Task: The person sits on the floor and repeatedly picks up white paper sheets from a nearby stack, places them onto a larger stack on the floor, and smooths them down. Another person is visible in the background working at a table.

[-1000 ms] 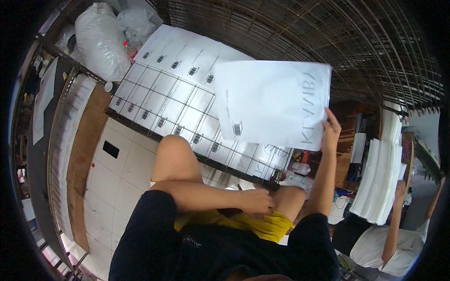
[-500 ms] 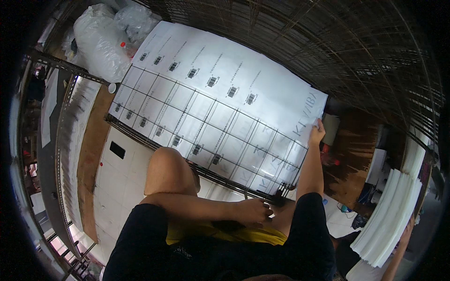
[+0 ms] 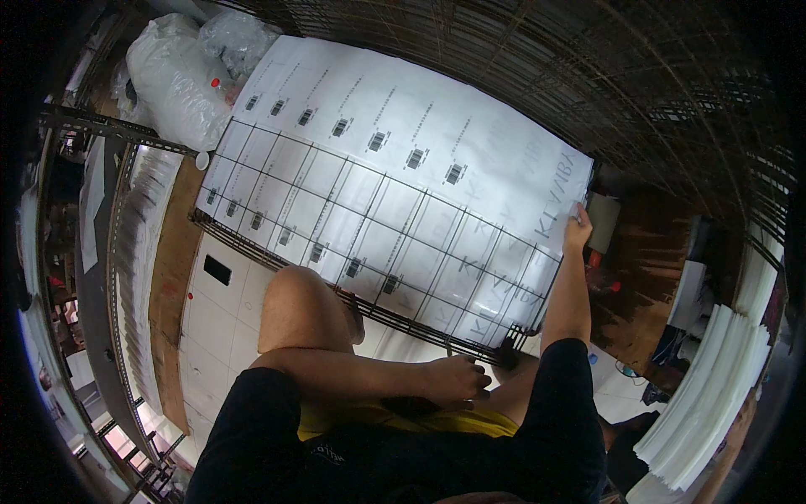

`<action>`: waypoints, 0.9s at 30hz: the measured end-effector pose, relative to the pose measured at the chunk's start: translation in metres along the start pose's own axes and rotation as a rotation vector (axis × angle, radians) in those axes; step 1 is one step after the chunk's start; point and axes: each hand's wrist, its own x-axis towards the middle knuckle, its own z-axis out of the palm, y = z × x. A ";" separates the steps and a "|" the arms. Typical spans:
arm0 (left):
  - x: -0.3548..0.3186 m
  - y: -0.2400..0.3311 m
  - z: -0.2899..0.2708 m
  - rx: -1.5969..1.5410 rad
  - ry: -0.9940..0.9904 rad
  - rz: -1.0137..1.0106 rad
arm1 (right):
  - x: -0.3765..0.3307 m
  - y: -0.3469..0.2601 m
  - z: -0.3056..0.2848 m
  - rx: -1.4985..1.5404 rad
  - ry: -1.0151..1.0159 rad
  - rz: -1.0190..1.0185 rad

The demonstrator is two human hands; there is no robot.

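My right hand [image 3: 578,228] pinches the right edge of a large white printed plastic sheet [image 3: 495,143], thumb on top. The sheet lies over the far part of a dark wire rack [image 3: 344,202]; more printed white sheets [image 3: 403,260] show under the near grid. Rows of black barcodes and lettering run across them. My left hand [image 3: 460,382] rests low by my legs, near the rack's front edge, its fingers curled. Whatever those fingers hold, if anything, is hidden.
More wire racks [image 3: 604,76] are stacked at the far right. White bags [image 3: 172,80] sit far left, with a phone [image 3: 217,269] on the tiled floor. A stack of white sheets [image 3: 705,395] stands at right beside another person's arm [image 3: 739,428]. A brown board [image 3: 646,269] lies nearby.
My right hand has moved slightly away from me and to the right, with the sheet's edge in it. My left hand stays in nearly the same place.
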 end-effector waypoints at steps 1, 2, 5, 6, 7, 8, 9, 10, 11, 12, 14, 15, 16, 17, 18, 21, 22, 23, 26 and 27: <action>0.000 0.000 0.000 -0.006 -0.001 -0.004 | 0.003 0.006 -0.001 0.002 -0.006 0.023; 0.000 0.000 0.000 -0.006 -0.002 -0.007 | 0.006 0.012 -0.002 0.005 -0.013 0.045; 0.001 -0.001 -0.002 -0.002 -0.005 -0.008 | 0.014 0.034 -0.007 -0.002 0.010 -0.093; 0.001 -0.001 -0.003 0.003 -0.003 -0.007 | 0.017 0.038 -0.008 -0.016 0.010 -0.082; 0.002 -0.001 -0.004 0.008 0.002 -0.010 | 0.018 0.038 -0.008 -0.029 0.005 -0.072; 0.002 -0.001 -0.003 0.007 0.009 -0.008 | 0.019 0.039 -0.008 -0.043 0.003 -0.062; 0.001 -0.002 -0.002 0.007 0.015 -0.005 | 0.019 0.039 -0.008 -0.027 -0.003 -0.040; 0.001 -0.002 0.000 0.007 0.023 -0.004 | 0.018 0.036 -0.006 -0.012 -0.011 -0.018; 0.001 -0.002 0.001 0.007 0.020 -0.007 | 0.017 0.032 -0.005 0.003 -0.018 0.004; 0.001 -0.002 0.002 0.008 0.017 -0.008 | 0.015 0.029 -0.004 0.018 -0.011 -0.014; 0.002 -0.002 0.000 0.011 0.007 -0.011 | 0.009 0.019 -0.004 0.046 0.005 -0.053; 0.001 -0.002 -0.001 0.014 -0.001 -0.011 | 0.006 0.014 -0.006 -0.139 0.017 -0.162; 0.001 -0.001 -0.002 0.014 -0.008 -0.010 | 0.004 0.007 -0.010 -0.329 0.028 -0.269; 0.001 -0.001 -0.003 0.018 -0.011 -0.015 | 0.000 0.001 -0.015 -0.520 0.042 -0.373; 0.001 -0.001 -0.003 0.022 -0.017 -0.018 | -0.009 -0.004 -0.018 -0.536 0.057 -0.424; 0.003 -0.001 -0.009 0.001 -0.041 -0.037 | -0.060 -0.041 -0.011 -0.625 0.094 -0.472; 0.003 0.000 -0.012 -0.014 -0.053 -0.044 | -0.082 -0.057 -0.009 -0.680 0.104 -0.409; 0.002 -0.001 -0.014 -0.009 -0.047 -0.030 | -0.101 -0.066 -0.015 -0.621 0.033 -0.427; 0.002 -0.001 -0.018 -0.005 -0.146 -0.047 | -0.164 -0.093 -0.041 -0.556 -0.160 -0.419; 0.000 -0.001 -0.014 0.002 -0.122 -0.053 | -0.186 -0.111 -0.050 -0.541 -0.211 -0.479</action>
